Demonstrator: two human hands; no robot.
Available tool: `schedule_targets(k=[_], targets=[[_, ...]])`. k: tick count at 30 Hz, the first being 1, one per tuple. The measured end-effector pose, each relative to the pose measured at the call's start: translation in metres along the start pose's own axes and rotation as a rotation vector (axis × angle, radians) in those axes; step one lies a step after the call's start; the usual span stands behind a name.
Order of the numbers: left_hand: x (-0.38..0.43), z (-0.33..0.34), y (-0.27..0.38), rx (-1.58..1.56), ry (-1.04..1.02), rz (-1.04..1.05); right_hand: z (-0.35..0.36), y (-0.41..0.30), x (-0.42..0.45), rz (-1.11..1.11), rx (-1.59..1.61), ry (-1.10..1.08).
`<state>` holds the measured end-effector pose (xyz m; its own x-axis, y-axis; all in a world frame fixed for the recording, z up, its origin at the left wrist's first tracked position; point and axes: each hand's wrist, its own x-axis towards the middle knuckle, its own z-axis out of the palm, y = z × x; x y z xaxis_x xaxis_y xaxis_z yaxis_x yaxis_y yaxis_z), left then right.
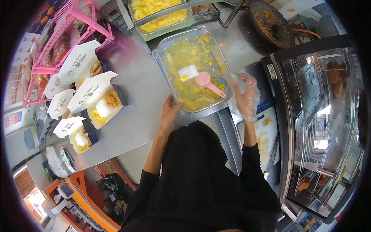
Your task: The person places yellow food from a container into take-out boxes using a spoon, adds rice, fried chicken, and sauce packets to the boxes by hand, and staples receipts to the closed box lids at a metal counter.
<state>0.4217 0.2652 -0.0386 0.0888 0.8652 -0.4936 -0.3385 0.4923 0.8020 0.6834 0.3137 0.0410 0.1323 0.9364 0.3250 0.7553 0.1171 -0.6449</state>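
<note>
A clear plastic food container (191, 95) with yellow food bits stands before me; a pink scoop (207, 82) and a white label with writing are seen over it. My bare left hand (171, 111) touches its near left corner with the fingers. My right hand (246, 94), in a clear plastic glove, is at the container's right side, fingers curled apart; whether it touches the rim is not clear. To the left stand several open food boxes (114, 117) holding rice, fried chicken and yellow food.
A pink plastic basket (47, 69) of packets stands at the far left. Behind the container is a tray of yellow slices (159, 17). A dark pan (271, 26) lies at the back right. On the right are a white cutting board (265, 142), a knife (272, 158) and a glass display case (316, 116).
</note>
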Motion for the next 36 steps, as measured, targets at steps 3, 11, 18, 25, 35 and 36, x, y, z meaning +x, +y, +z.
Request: schedule_targets(k=[3, 11, 18, 25, 35, 36], targets=[[0.006, 0.01, -0.003, -0.041, -0.034, 0.086, -0.009, 0.027, 0.009, 0.121, 0.205, -0.005], [-0.019, 0.053, 0.01, 0.037, -0.065, 0.046, -0.047, 0.016, 0.047, 0.09, 0.19, -0.01], [-0.013, 0.137, -0.052, -0.094, -0.221, -0.154, -0.023, -0.019, 0.121, -0.108, 0.137, -0.347], [0.005, 0.157, -0.077, 0.411, -0.21, -0.121, 0.095, 0.015, 0.209, 0.535, 0.76, -0.663], [0.123, -0.002, 0.091, -0.326, 0.207, 0.089, 0.226, 0.025, 0.263, 0.809, 1.019, -0.685], [0.134, -0.007, 0.109, -0.363, 0.232, 0.107, 0.228, 0.034, 0.263, 0.773, 1.018, -0.7]])
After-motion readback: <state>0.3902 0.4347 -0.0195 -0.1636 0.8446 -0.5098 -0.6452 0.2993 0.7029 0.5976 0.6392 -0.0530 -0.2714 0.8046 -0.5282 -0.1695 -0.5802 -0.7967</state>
